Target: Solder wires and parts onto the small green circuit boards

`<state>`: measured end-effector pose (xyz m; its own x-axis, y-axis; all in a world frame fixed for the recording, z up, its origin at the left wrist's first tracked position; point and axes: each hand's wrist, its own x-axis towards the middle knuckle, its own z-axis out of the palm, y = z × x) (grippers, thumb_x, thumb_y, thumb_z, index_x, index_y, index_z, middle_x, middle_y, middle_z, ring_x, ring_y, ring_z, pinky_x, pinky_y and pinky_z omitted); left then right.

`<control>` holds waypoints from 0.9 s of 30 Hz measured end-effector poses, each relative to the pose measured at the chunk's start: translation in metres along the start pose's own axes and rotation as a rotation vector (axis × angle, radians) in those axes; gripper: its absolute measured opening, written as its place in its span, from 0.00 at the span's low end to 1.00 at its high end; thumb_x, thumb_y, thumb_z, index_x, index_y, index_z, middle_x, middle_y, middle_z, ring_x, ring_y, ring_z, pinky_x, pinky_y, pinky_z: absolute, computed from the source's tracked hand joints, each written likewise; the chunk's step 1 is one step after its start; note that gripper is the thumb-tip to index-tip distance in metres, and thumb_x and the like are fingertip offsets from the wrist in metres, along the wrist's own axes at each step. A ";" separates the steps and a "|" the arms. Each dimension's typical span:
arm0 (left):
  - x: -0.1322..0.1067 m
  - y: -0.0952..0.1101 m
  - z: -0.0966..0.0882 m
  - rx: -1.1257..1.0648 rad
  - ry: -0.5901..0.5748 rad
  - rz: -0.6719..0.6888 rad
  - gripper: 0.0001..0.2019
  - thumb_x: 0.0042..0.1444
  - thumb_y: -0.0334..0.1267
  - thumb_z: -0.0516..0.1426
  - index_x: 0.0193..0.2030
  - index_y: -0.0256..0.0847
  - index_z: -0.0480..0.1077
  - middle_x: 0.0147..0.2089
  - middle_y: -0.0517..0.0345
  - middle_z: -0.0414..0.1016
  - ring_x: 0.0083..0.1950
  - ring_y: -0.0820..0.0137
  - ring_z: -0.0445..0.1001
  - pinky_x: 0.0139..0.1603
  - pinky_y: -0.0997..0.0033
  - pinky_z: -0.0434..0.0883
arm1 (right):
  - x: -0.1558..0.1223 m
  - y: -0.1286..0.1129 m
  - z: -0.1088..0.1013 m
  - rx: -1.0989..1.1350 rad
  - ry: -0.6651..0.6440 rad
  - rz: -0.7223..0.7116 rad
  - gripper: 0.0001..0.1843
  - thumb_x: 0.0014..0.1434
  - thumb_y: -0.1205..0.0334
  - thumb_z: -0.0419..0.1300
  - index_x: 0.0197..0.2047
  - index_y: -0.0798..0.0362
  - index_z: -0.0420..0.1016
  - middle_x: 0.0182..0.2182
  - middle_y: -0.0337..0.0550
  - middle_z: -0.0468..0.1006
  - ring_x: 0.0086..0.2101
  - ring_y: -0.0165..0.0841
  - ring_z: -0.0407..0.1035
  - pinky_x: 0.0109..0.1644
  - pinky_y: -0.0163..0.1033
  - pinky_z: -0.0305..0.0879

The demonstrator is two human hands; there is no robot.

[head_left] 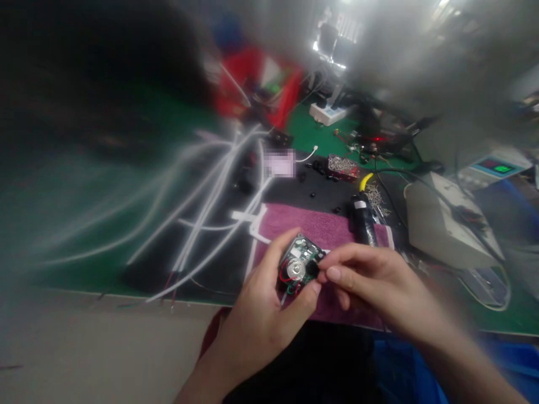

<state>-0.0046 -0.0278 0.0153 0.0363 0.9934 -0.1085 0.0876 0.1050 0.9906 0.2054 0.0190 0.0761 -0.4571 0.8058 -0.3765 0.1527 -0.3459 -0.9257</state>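
Hands meet at the lower middle of the frame. The left hand grasps a small electronic device around its side, with the thumb along the near edge. The right hand has its thumb and fingertips brought close together at a black part on the device; whether they grip it, I cannot tell.

The device is just right of the frame's centre, below the middle height, held above a purple towel. Its open side, with the circuit board and a silver disc, faces up toward the camera. Its long axis seems to run from upper right to lower left, though the hands cover part of the outline.

For good work here, I judge that the left hand should keep the device steady, while the right fingertips press gently and stay away from the thin red wires, which could be pulled or pinched.

Farther out, a black taped tool lies right of centre, beside loose screws. White cables spread to the left, and a red bin stands at upper middle.
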 end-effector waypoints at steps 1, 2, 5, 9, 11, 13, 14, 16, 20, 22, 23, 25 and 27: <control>0.000 0.000 0.000 0.001 0.006 0.005 0.36 0.65 0.41 0.66 0.78 0.51 0.62 0.73 0.46 0.73 0.69 0.49 0.77 0.71 0.48 0.76 | 0.001 0.001 0.001 -0.025 0.006 -0.027 0.14 0.71 0.49 0.72 0.51 0.50 0.86 0.37 0.43 0.81 0.29 0.24 0.69 0.31 0.28 0.62; -0.001 0.001 0.001 0.000 0.008 0.006 0.36 0.65 0.41 0.67 0.78 0.51 0.62 0.72 0.45 0.74 0.69 0.49 0.78 0.70 0.48 0.76 | 0.002 0.002 0.002 -0.055 0.015 -0.063 0.11 0.71 0.51 0.72 0.50 0.49 0.87 0.39 0.43 0.81 0.33 0.25 0.71 0.35 0.28 0.65; -0.002 0.002 0.001 0.000 0.009 -0.003 0.36 0.65 0.41 0.67 0.78 0.53 0.62 0.70 0.46 0.75 0.66 0.49 0.79 0.68 0.48 0.78 | 0.004 0.003 0.005 -0.146 0.056 -0.157 0.06 0.71 0.55 0.72 0.47 0.46 0.89 0.43 0.43 0.80 0.43 0.29 0.74 0.47 0.31 0.69; -0.002 0.003 0.000 0.051 -0.017 0.019 0.34 0.68 0.42 0.65 0.78 0.56 0.60 0.71 0.51 0.75 0.68 0.53 0.78 0.69 0.51 0.77 | 0.007 0.003 0.010 -0.269 0.121 -0.200 0.10 0.71 0.51 0.71 0.47 0.48 0.89 0.39 0.44 0.78 0.41 0.33 0.73 0.44 0.35 0.71; -0.001 0.003 0.000 0.068 -0.022 0.039 0.34 0.69 0.42 0.64 0.78 0.55 0.60 0.71 0.52 0.74 0.69 0.53 0.77 0.70 0.52 0.75 | 0.007 0.002 0.012 -0.345 0.164 -0.229 0.13 0.70 0.49 0.71 0.47 0.50 0.88 0.38 0.45 0.78 0.39 0.34 0.73 0.41 0.36 0.72; -0.001 0.004 0.000 0.073 -0.028 0.041 0.34 0.69 0.42 0.64 0.78 0.55 0.59 0.72 0.52 0.74 0.70 0.53 0.76 0.72 0.53 0.74 | 0.007 0.002 0.014 -0.415 0.209 -0.251 0.13 0.70 0.49 0.71 0.46 0.50 0.87 0.38 0.45 0.78 0.38 0.33 0.73 0.38 0.35 0.71; -0.001 0.004 0.000 0.076 -0.032 0.039 0.34 0.69 0.43 0.64 0.78 0.55 0.59 0.72 0.53 0.74 0.70 0.53 0.76 0.72 0.53 0.73 | 0.006 0.003 0.015 -0.444 0.231 -0.264 0.12 0.70 0.50 0.71 0.45 0.50 0.87 0.38 0.44 0.78 0.37 0.33 0.73 0.37 0.35 0.70; -0.001 0.004 0.000 0.087 -0.036 0.040 0.34 0.69 0.43 0.64 0.79 0.56 0.58 0.73 0.53 0.74 0.71 0.53 0.75 0.73 0.53 0.71 | 0.005 0.004 0.016 -0.506 0.264 -0.310 0.08 0.72 0.54 0.70 0.45 0.49 0.86 0.38 0.42 0.78 0.38 0.31 0.74 0.38 0.34 0.69; -0.001 0.003 -0.001 0.102 -0.037 0.044 0.34 0.70 0.43 0.64 0.78 0.57 0.57 0.73 0.54 0.73 0.71 0.55 0.74 0.74 0.53 0.70 | 0.002 0.007 0.018 -0.673 0.290 -0.459 0.03 0.75 0.61 0.66 0.48 0.47 0.83 0.41 0.38 0.77 0.41 0.28 0.74 0.43 0.32 0.70; 0.000 0.002 -0.001 0.100 -0.040 0.043 0.34 0.70 0.43 0.63 0.78 0.57 0.57 0.73 0.55 0.73 0.71 0.56 0.74 0.74 0.54 0.70 | 0.001 0.008 0.019 -0.744 0.289 -0.515 0.04 0.76 0.63 0.65 0.50 0.47 0.82 0.41 0.39 0.76 0.42 0.27 0.73 0.44 0.32 0.70; 0.000 0.002 -0.001 0.100 -0.038 0.044 0.34 0.70 0.42 0.63 0.79 0.57 0.57 0.73 0.55 0.73 0.71 0.56 0.74 0.74 0.54 0.70 | 0.000 0.009 0.019 -0.773 0.292 -0.536 0.04 0.76 0.64 0.65 0.51 0.47 0.82 0.41 0.39 0.76 0.42 0.27 0.73 0.44 0.32 0.70; 0.000 0.002 -0.001 0.105 -0.034 0.054 0.35 0.70 0.42 0.63 0.79 0.57 0.56 0.73 0.56 0.73 0.71 0.57 0.74 0.74 0.55 0.70 | -0.001 0.010 0.019 -0.819 0.300 -0.570 0.06 0.76 0.66 0.64 0.52 0.47 0.81 0.41 0.39 0.75 0.41 0.27 0.73 0.42 0.32 0.70; 0.000 0.003 0.000 0.107 -0.033 0.057 0.35 0.69 0.42 0.63 0.79 0.56 0.57 0.72 0.55 0.74 0.71 0.57 0.75 0.73 0.56 0.70 | -0.002 0.010 0.019 -0.852 0.307 -0.590 0.07 0.75 0.67 0.64 0.52 0.48 0.81 0.41 0.40 0.74 0.40 0.27 0.73 0.41 0.32 0.71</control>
<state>-0.0048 -0.0275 0.0182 0.0766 0.9954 -0.0571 0.1903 0.0416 0.9808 0.1916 0.0050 0.0678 -0.4370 0.8629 0.2539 0.5937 0.4888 -0.6393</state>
